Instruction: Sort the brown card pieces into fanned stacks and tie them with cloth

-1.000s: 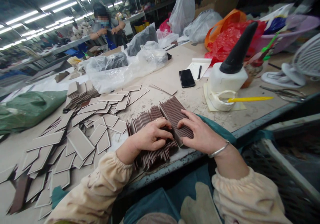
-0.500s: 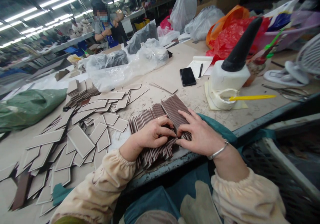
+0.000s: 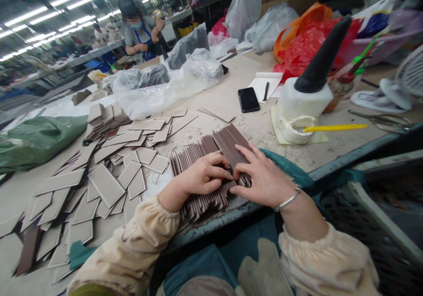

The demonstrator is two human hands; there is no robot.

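A tight row of thin brown strips (image 3: 193, 155) stands on edge at the table's front, packed side by side. My left hand (image 3: 206, 172) lies over this row, fingers curled, with thumb and index finger bent onto the strips. Beside it, my right hand (image 3: 261, 174) rests on the neighbouring block of brown strips (image 3: 229, 139). Its thumb and index finger bend together at the gap between the two blocks, while the other fingers stretch over the top. The fingertips of both hands nearly meet there. Which single strip they pinch is too small to tell.
Loose grey-beige rectangular pieces (image 3: 106, 185) spread across the left, with a small stack (image 3: 105, 119) behind. A phone (image 3: 248, 99), a white glue bottle (image 3: 306, 99) and a yellow stick (image 3: 335, 128) lie right. A co-worker (image 3: 140, 33) sits beyond the plastic bags (image 3: 168, 86).
My hands stay almost in place; the right thumb and index finger shift slightly left at the gap. The co-worker's hands have moved in the background.
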